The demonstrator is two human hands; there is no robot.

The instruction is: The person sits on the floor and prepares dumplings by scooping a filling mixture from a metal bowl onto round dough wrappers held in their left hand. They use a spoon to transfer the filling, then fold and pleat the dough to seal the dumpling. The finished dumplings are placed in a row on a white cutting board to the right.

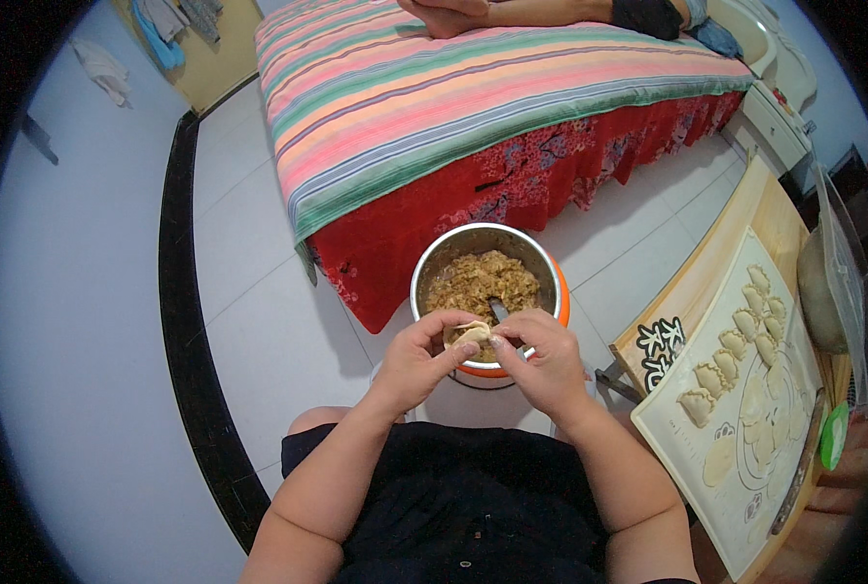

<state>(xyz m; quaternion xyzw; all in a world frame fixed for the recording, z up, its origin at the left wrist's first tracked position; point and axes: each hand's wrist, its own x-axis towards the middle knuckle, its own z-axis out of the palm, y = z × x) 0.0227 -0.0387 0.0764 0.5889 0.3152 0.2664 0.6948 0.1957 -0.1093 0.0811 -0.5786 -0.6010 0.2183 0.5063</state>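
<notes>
Over the near rim of a metal pot point(422, 268), I hold a dumpling point(469, 336) between my two hands. My left hand point(419, 355) is closed round its left side. The fingertips of my right hand point(543, 360) pinch the dough edge at its right end. The pot contains a brown, chunky filling point(483, 279). A metal utensil point(497, 309) sticks out of the filling beside my right hand; its lower end is buried. Part of the filling is hidden behind the dumpling and my fingers.
To my right, a wooden table point(736, 229) bears a white mat point(682, 462) with several pleated dumplings point(731, 343), flat dough wrappers point(767, 419) and a rolling pin point(797, 467). A green-rimmed object point(832, 436) lies beside it. Ahead stands a striped bed point(405, 97) with a person's legs point(541, 12).
</notes>
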